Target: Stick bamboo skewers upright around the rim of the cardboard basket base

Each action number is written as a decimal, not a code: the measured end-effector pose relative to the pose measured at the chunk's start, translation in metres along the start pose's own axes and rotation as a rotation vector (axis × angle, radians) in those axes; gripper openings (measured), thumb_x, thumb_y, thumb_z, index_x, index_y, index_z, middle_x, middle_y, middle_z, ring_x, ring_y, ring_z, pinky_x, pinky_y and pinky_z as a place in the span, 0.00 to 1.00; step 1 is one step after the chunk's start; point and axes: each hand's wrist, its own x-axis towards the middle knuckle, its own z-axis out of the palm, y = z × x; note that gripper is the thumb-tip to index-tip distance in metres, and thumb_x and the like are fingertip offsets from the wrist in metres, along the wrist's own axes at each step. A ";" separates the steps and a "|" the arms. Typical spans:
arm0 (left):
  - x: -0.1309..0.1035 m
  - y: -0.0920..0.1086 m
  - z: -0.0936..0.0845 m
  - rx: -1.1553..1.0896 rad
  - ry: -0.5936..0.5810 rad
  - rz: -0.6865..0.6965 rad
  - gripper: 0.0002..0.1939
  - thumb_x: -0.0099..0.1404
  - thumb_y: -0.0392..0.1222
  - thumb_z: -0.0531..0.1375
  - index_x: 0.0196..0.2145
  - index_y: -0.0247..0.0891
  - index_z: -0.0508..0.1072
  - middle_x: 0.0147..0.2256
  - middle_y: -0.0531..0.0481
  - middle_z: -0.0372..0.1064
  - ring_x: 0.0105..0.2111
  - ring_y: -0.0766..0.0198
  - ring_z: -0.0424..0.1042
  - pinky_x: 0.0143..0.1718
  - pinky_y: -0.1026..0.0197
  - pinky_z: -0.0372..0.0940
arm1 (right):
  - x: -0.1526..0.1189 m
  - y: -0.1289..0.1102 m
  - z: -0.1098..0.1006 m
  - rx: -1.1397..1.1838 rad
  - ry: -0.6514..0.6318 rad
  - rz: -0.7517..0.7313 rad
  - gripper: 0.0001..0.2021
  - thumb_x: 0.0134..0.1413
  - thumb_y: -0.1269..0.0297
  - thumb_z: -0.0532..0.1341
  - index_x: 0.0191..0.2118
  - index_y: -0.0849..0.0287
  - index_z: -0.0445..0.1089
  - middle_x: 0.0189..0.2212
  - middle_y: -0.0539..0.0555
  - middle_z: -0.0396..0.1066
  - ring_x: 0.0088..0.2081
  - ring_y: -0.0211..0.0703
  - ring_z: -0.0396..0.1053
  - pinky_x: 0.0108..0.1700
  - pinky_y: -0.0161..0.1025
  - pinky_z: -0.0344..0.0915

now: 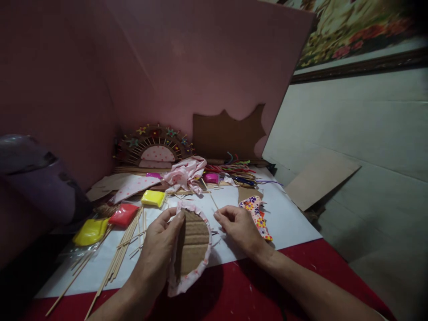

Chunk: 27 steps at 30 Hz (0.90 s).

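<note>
My left hand (pixel 160 240) grips the straight left edge of a half-round cardboard piece (pixel 192 243), thumb on its brown face. Pink dotted fabric is folded over the rim of the piece. To its right, my right hand (pixel 239 225) pinches a thin wooden stick (pixel 210 194) between thumb and fingers, its far end pointing up and away. The stick and the cardboard are apart. Loose wooden sticks (pixel 122 252) lie left of my left hand. A flowered fabric piece (pixel 257 216) lies just behind my right hand.
Yellow (pixel 90 232) and red (pixel 123 215) packets lie at left. Behind are crumpled pink fabric (pixel 187 173), a decorated fan-shaped piece (pixel 157 149), coloured pipe cleaners (pixel 230 167) and jagged cardboard (pixel 227 136). White paper (pixel 294 227) covers part of the red cloth (pixel 321 272).
</note>
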 end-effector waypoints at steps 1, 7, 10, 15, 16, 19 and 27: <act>0.001 0.000 0.000 0.001 0.009 -0.010 0.13 0.53 0.45 0.61 0.36 0.37 0.69 0.22 0.52 0.73 0.16 0.65 0.69 0.17 0.65 0.63 | 0.001 0.002 0.001 -0.044 0.002 0.003 0.11 0.50 0.62 0.57 0.23 0.62 0.69 0.16 0.49 0.65 0.20 0.36 0.59 0.22 0.33 0.52; 0.005 -0.006 -0.001 0.022 -0.066 -0.089 0.11 0.51 0.44 0.62 0.31 0.35 0.71 0.21 0.51 0.73 0.18 0.63 0.71 0.20 0.64 0.65 | 0.006 0.003 -0.001 -0.282 0.020 -0.094 0.13 0.51 0.63 0.56 0.20 0.62 0.69 0.16 0.49 0.64 0.20 0.36 0.59 0.23 0.32 0.51; 0.006 -0.008 -0.002 0.054 -0.102 -0.095 0.10 0.52 0.45 0.62 0.30 0.36 0.70 0.20 0.52 0.73 0.19 0.64 0.70 0.20 0.65 0.65 | 0.012 -0.001 -0.018 -0.386 0.176 -0.212 0.11 0.52 0.63 0.55 0.27 0.62 0.71 0.26 0.54 0.69 0.26 0.38 0.63 0.28 0.33 0.55; 0.003 -0.006 0.002 0.091 -0.042 -0.051 0.10 0.53 0.47 0.60 0.30 0.39 0.68 0.20 0.54 0.72 0.18 0.63 0.71 0.18 0.64 0.65 | 0.013 0.001 -0.071 -0.613 0.367 -0.133 0.16 0.55 0.62 0.50 0.21 0.60 0.68 0.20 0.52 0.67 0.23 0.39 0.62 0.26 0.34 0.52; 0.002 -0.005 0.002 0.098 -0.039 -0.044 0.10 0.53 0.47 0.60 0.30 0.39 0.67 0.20 0.54 0.72 0.18 0.63 0.71 0.18 0.64 0.64 | 0.011 0.004 -0.082 -0.671 0.353 -0.082 0.15 0.54 0.62 0.51 0.22 0.60 0.68 0.20 0.52 0.67 0.24 0.39 0.62 0.26 0.34 0.52; 0.001 -0.004 0.003 0.088 -0.064 -0.057 0.11 0.53 0.47 0.60 0.31 0.39 0.67 0.20 0.53 0.72 0.18 0.62 0.71 0.19 0.64 0.65 | 0.004 0.018 -0.102 -0.766 0.271 0.096 0.15 0.52 0.55 0.52 0.28 0.57 0.70 0.28 0.54 0.70 0.29 0.43 0.66 0.29 0.36 0.55; 0.005 -0.010 -0.001 0.103 -0.164 -0.066 0.11 0.53 0.47 0.60 0.28 0.37 0.68 0.20 0.54 0.70 0.18 0.66 0.69 0.21 0.66 0.64 | 0.001 0.041 -0.087 -0.814 -0.005 0.199 0.34 0.42 0.39 0.52 0.48 0.64 0.62 0.39 0.64 0.65 0.40 0.55 0.66 0.39 0.44 0.60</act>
